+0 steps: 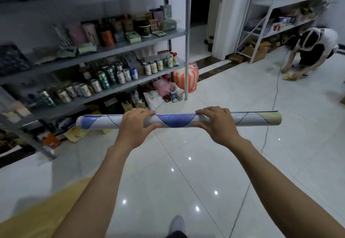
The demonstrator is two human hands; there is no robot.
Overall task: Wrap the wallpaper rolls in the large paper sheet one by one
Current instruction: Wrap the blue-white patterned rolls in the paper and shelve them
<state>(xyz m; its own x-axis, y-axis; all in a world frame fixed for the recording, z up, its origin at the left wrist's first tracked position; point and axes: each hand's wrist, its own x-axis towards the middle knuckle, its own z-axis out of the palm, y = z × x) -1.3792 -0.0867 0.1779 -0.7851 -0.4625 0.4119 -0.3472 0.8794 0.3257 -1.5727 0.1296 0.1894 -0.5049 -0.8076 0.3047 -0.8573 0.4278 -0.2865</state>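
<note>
I hold a wallpaper roll (177, 120) level in the air above the floor, white with blue triangles and thin black lines, its right end beige. My left hand (137, 124) grips it left of the middle. My right hand (216, 123) grips it right of the middle. A large tan paper sheet (43, 213) lies on the floor at the lower left, partly hidden by my left forearm.
Grey shelves (112, 49) with cans, jars and packets run along the left. A metal pole (187, 38) and a striped bag (185, 78) stand ahead. A person (309, 51) crouches at the far right by another rack. A thin cable (274, 103) crosses the glossy tiled floor.
</note>
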